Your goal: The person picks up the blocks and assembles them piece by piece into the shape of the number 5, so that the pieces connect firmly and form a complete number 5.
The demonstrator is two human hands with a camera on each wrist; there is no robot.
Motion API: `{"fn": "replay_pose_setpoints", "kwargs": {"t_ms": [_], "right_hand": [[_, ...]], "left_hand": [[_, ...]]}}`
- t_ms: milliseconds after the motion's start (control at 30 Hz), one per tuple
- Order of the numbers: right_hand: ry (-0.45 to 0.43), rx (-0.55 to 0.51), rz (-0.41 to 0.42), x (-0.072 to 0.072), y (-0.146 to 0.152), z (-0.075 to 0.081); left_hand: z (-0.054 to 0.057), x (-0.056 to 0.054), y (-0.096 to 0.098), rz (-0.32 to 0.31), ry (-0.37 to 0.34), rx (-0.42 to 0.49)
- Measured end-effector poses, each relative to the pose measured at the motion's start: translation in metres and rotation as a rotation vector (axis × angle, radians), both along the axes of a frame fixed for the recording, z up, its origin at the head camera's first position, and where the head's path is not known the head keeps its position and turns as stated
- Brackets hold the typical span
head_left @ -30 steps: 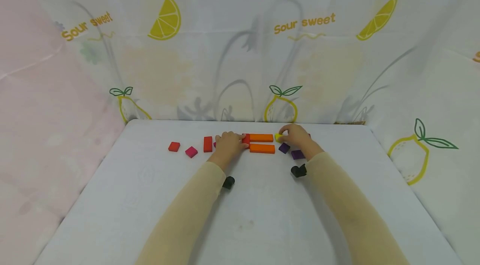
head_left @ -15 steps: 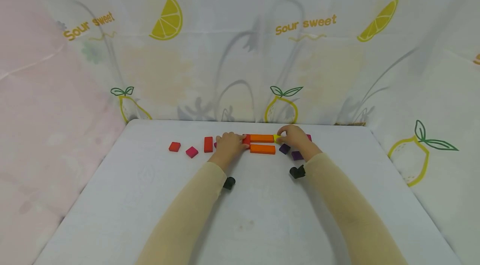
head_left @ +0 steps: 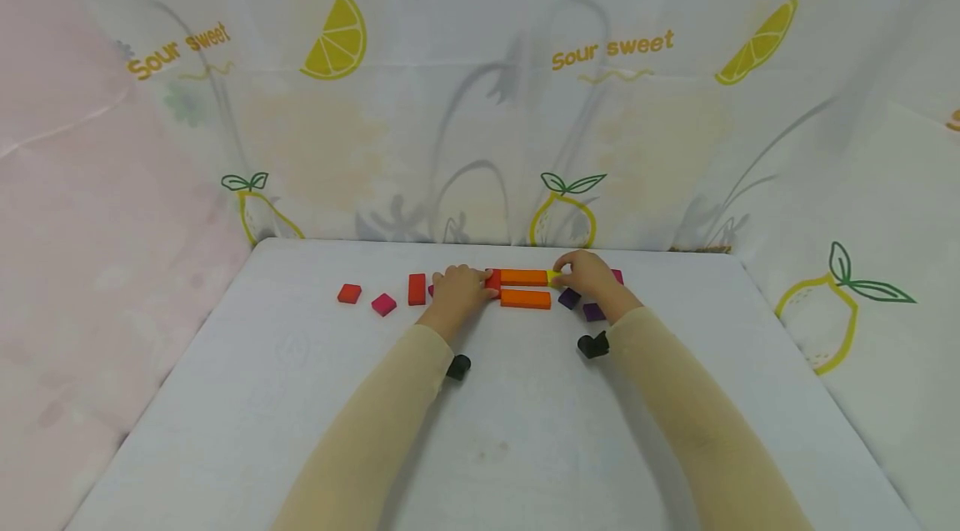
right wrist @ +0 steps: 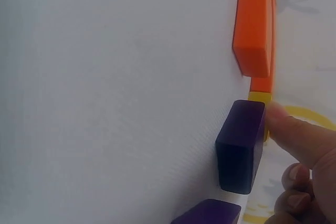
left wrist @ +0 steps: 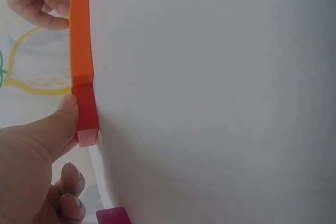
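My left hand point(head_left: 459, 295) pinches a red block point(head_left: 492, 283) between thumb and fingers. The red block stands crosswise against the left ends of two long orange blocks, a far one point(head_left: 523, 278) and a near one point(head_left: 525, 299), which lie parallel with a gap between them. At the right end of the far orange block, my right hand point(head_left: 591, 277) pinches a small yellow block point(head_left: 553, 278) by its sides. In the right wrist view the yellow block point(right wrist: 259, 97) meets the orange end, partly hidden behind a dark purple block point(right wrist: 241, 142).
Close to my right hand lie two dark purple blocks, one point(head_left: 569, 298) nearer the orange pair, and a magenta block point(head_left: 617, 275) partly covered. Left of my left hand are a red block point(head_left: 417, 289), a magenta block point(head_left: 384, 304) and another red block point(head_left: 348, 293). A cloth backdrop rises behind the white table point(head_left: 510, 414).
My right hand has slid the yellow block slightly left, up to the far orange block's end. In the last half second almost nothing has moved; the left hand has stayed on the red block.
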State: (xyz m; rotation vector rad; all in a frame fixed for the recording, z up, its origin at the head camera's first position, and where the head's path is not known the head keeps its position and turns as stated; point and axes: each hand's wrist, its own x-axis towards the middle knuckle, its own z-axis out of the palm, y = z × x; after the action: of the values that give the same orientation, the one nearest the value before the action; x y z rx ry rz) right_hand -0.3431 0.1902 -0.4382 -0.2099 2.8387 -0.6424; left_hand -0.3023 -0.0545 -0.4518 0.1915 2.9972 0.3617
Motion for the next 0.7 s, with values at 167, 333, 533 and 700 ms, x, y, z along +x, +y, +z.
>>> {"fn": "replay_pose_setpoints", "kwargs": {"t_ms": [167, 333, 533, 700], "right_hand": [[-0.002, -0.008, 0.0, -0.0003, -0.0008, 0.0007], [-0.008, 0.0, -0.002, -0.0006, -0.0011, 0.0009], [-0.017, -0.001, -0.012, -0.0006, -0.0016, 0.0014], [-0.016, -0.01, -0.005, 0.0001, -0.0018, 0.0009]], "left_hand": [[0.0008, 0.0006, -0.0004, -0.007, -0.001, 0.005], [-0.0007, -0.0005, -0.0009, -0.003, -0.005, 0.013], [-0.0015, -0.0014, -0.0008, -0.002, -0.002, 0.023], [-0.0021, -0.0001, -0.0012, -0.012, -0.007, 0.041]]}}
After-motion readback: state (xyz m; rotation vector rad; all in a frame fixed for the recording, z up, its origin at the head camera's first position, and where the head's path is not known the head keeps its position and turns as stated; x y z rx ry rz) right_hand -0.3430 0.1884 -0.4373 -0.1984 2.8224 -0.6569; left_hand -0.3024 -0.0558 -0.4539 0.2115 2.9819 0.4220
